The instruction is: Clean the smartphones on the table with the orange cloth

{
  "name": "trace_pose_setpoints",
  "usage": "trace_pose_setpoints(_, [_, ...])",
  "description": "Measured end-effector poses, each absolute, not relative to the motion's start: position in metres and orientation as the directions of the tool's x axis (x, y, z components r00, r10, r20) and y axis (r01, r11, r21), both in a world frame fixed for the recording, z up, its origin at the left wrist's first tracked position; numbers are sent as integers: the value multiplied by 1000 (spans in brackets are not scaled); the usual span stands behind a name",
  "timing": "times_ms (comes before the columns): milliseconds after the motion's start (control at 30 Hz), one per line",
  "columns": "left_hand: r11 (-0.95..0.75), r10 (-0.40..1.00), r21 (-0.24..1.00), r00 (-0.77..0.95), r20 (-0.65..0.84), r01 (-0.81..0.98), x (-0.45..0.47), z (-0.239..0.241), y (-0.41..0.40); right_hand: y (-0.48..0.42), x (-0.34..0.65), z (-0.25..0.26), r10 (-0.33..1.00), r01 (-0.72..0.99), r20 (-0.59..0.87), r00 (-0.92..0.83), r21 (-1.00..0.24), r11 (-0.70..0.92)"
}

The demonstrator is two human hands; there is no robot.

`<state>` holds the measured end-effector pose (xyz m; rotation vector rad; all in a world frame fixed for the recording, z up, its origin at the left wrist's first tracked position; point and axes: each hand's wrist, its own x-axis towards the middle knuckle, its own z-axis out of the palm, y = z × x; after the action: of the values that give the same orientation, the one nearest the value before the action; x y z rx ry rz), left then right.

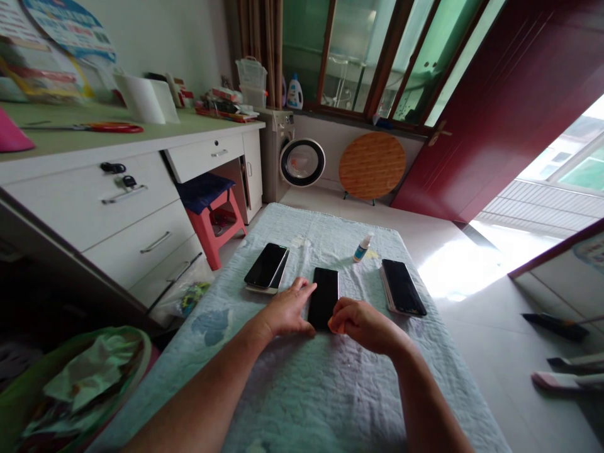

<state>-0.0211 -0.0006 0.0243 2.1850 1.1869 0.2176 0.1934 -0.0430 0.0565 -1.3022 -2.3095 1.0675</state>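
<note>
A black smartphone (pixel 323 296) lies screen up on the quilted cloth in front of me. My left hand (pixel 287 308) grips its left edge, thumb near the bottom corner and fingers higher up. Closed around a small orange cloth (pixel 336 326), my right hand (pixel 358 322) presses at the phone's lower right corner. Most of the cloth is hidden in the fist. To the left, another phone (pixel 267 264) rests on a stack. A stack of phones (pixel 402 287) also sits to the right. Behind the middle phone stands a small spray bottle (pixel 362 248).
The light blue quilted cover (pixel 302 390) spreads under everything. A desk with drawers (pixel 127 195) runs along the left, with a red stool (pixel 214 220) beside it. At lower left is a green-rimmed bin (pixel 146 346). A washing machine (pixel 276 151) and round wooden tabletop (pixel 372 163) stand beyond.
</note>
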Motion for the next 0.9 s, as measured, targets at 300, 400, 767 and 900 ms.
trace_pose_setpoints(300, [-406, 796, 586, 586, -150, 702, -21, 25, 0, -50, 159, 50, 813, 624, 36, -581, -621, 474])
trace_pose_setpoints(400, [-401, 799, 589, 582, -149, 701, -21, 24, 0, -47, 170, 52, 807, 604, -11, -590, -669, 432])
trace_pose_setpoints(767, [-397, 798, 605, 585, -144, 690, -22, 24, 0, -19, 187, 21, 936, 734, 218, -276, -581, 351])
trace_pose_setpoints(900, [-407, 793, 623, 597, -122, 668, -23, 20, 1, -4, 183, 2, 937, 810, 287, -201, -489, 324])
